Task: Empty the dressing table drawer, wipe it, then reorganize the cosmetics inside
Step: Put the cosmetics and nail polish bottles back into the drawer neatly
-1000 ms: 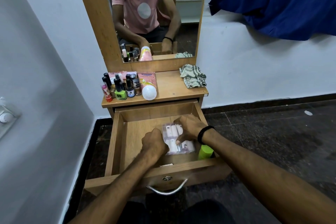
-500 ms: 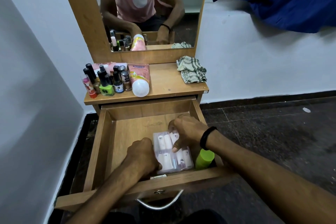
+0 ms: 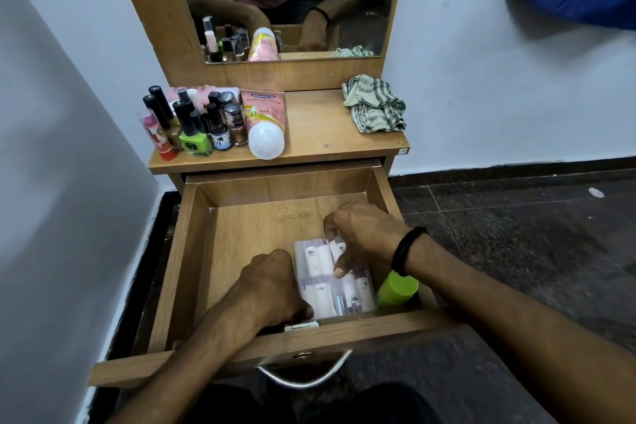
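The wooden drawer (image 3: 192, 251) stands pulled out below the dressing table top. A clear plastic case of small white tubes (image 3: 332, 280) lies in its front right part. My left hand (image 3: 272, 286) grips the case's left front edge. My right hand (image 3: 361, 237) holds its far right corner, thumb pressed on the lid. A green-capped bottle (image 3: 397, 289) lies just right of the case, against the drawer's right wall. On the table top stand several nail polish bottles (image 3: 196, 124) beside a pink tube with a white cap (image 3: 265, 120).
A crumpled checked cloth (image 3: 377, 103) lies on the table top's right side. The mirror (image 3: 292, 0) rises behind it. A white wall (image 3: 69, 182) closes in on the left. Dark tiled floor (image 3: 516, 234) spreads to the right. A metal handle (image 3: 304, 377) hangs from the drawer front.
The view has tilted down and closer to the drawer. Both hands stay on the clear case, which sits slightly nearer the drawer's front.
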